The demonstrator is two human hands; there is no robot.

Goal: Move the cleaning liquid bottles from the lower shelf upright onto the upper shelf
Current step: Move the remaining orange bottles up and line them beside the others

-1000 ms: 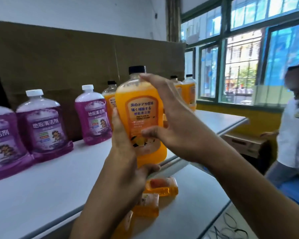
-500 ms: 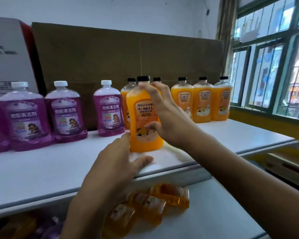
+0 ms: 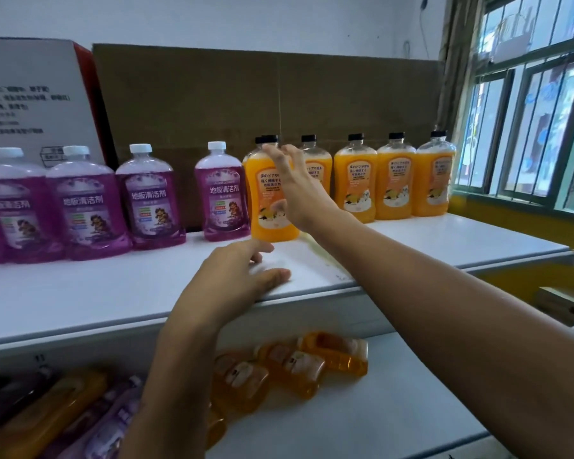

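My right hand (image 3: pixel 295 190) was at the front orange bottle (image 3: pixel 269 197), which stood upright on the upper shelf (image 3: pixel 113 293). Fingers were straight and spread across its shoulder and label, thumb low on the label; whether they pressed or only brushed it, I could not tell. Nothing was gripped. My left hand (image 3: pixel 236 276) lay flat and relaxed on the upper shelf, just in front of that bottle, holding nothing.

The bottle stood slightly forward of its neighbours: purple bottles (image 3: pixel 146 200) on one side, more orange bottles (image 3: pixel 395 180) on the other. Another black cap showed right behind it, so the back row looked occupied there.

On the lower shelf (image 3: pixel 378 409), well below the front orange bottle, several lying orange bottles (image 3: pixel 292 366) remained on their sides, with more orange and purple ones further along, blurred.

Judgement: placement nearly complete. To finish well, lift the fingers off straight, without dragging the shoulder sideways, since a tall bottle tips easily. Check that the base sits flat and back from the shelf edge. Then reach down for the nearest lying bottle and grip it around the body.
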